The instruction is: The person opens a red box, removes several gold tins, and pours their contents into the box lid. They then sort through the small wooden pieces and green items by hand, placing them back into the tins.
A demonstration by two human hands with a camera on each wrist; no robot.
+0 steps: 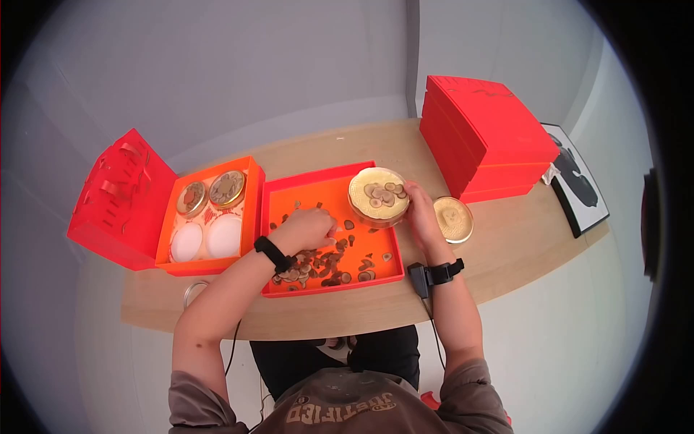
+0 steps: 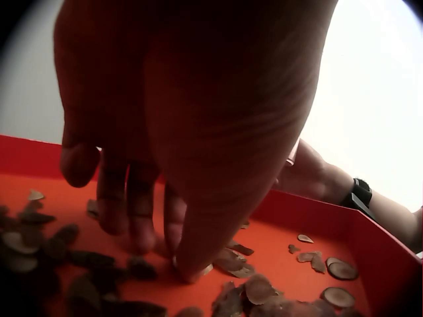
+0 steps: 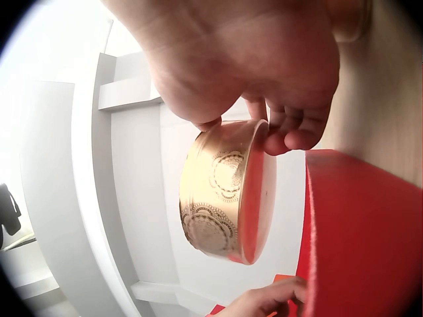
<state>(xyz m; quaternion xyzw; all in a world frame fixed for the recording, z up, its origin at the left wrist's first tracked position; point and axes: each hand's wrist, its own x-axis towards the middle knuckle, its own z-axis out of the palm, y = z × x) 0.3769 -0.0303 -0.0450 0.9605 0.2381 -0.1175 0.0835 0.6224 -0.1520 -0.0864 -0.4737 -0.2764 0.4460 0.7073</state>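
In the head view my left hand (image 1: 309, 230) reaches down into a shallow red tray (image 1: 400, 276) with an orange floor. Dried, dark-edged slices (image 1: 329, 264) lie scattered there, thickest toward the near left. In the left wrist view its fingers point downward, thumb and index tips close together among the slices; I cannot tell whether they pinch one. My right hand (image 1: 421, 217) grips a round, gold-patterned tin (image 3: 215, 191) by its rim, above the tray's far right corner. Several slices (image 1: 384, 194) rest on the tin's gold inner surface.
Left of the tray stands an opened red box (image 1: 249, 210) with two slice-filled tins (image 1: 227, 188) and two white round pieces (image 1: 224, 235). A gold round dish (image 1: 453, 219) lies to the right. Stacked red boxes (image 1: 484, 137) and a framed picture (image 1: 578, 181) stand farther back.
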